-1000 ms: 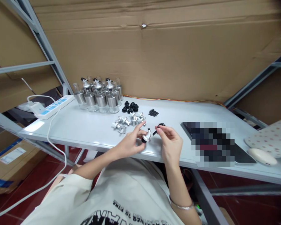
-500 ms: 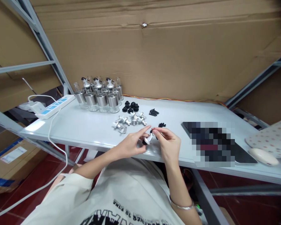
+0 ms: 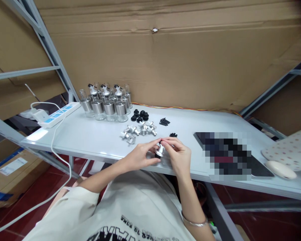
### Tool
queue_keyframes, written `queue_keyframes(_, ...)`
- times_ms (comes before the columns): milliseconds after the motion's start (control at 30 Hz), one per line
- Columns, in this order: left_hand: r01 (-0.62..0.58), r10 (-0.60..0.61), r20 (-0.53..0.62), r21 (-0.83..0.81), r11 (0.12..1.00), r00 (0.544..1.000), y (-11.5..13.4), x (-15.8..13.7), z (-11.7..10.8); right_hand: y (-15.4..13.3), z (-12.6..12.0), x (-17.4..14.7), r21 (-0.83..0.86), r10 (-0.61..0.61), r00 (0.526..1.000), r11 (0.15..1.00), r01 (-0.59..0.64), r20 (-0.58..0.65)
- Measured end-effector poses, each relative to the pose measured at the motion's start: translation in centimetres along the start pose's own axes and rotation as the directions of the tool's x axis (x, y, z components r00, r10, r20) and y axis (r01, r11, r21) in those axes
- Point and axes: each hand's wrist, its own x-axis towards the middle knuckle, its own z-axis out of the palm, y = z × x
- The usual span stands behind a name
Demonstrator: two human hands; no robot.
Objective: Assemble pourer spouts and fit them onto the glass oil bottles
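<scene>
Near the table's front edge, my left hand [image 3: 143,155] is closed around a pour spout [image 3: 160,150] with a pale silver body and a black stopper at its base. My right hand [image 3: 178,153] pinches a small black piece [image 3: 160,143] at the spout's upper tip; the fingers hide most of it. Just beyond the hands lies a cluster of small black caps [image 3: 173,135]. Several loose silver spout bodies [image 3: 143,128] are spread to the left, with black rubber stoppers [image 3: 139,115] behind them. A bunch of thin black levers [image 3: 164,122] rests farther back.
Glass bottles with steel sleeves [image 3: 109,108] stand at the back left, some topped with spouts. A white power strip [image 3: 60,113] with a cable lies at the left edge. To the right are a dark flat device [image 3: 259,166], partly pixelated, and a cream mouse [image 3: 281,169].
The pour spout has turned more upright between my hands. My right fingers have moved slightly left and closed over its tip. The view has tipped a little.
</scene>
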Motion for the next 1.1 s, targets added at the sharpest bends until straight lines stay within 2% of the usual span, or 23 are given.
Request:
queue_keyframes(167,-0.001,-0.001,-0.045,-0.051,0.999,0.999,-0.2,0.0,0.0,-0.2,0.1,-0.2,0.02,-0.034,0.999,0.999,0.034,0.023)
queue_keyframes(300,0.026,-0.034,-0.089,-0.092,0.995,0.995,-0.1,0.1,-0.1,0.3,0.2,-0.3,0.076,-0.01,0.997,0.997,0.004,0.072)
queue_keyframes(500,0.058,-0.079,-0.112,-0.178,0.982,0.991,0.2,0.1,-0.2,0.6,0.0,-0.3,0.013,-0.035,0.984,0.999,0.033,0.176)
queue_keyframes(700,0.107,-0.152,-0.141,-0.285,0.952,0.978,0.1,0.0,-0.1,0.6,0.1,-0.4,0.051,-0.031,0.986,0.998,0.023,0.166)
queue_keyframes(833,0.104,-0.172,-0.188,-0.323,0.941,0.967,-0.1,0.1,-0.1,0.6,0.2,-0.4,0.018,-0.038,0.968,0.999,0.035,0.25)
queue_keyframes(1000,0.103,-0.164,-0.179,-0.31,0.945,0.97,-0.2,0.2,0.0,0.8,0.1,-0.4,0.017,0.006,0.981,1.0,-0.01,0.195)
queue_keyframes(1100,0.099,-0.161,-0.167,-0.327,0.94,0.973,-0.2,0.2,0.0,0.9,-0.1,-0.5,-0.008,-0.005,0.987,1.0,0.006,0.162)
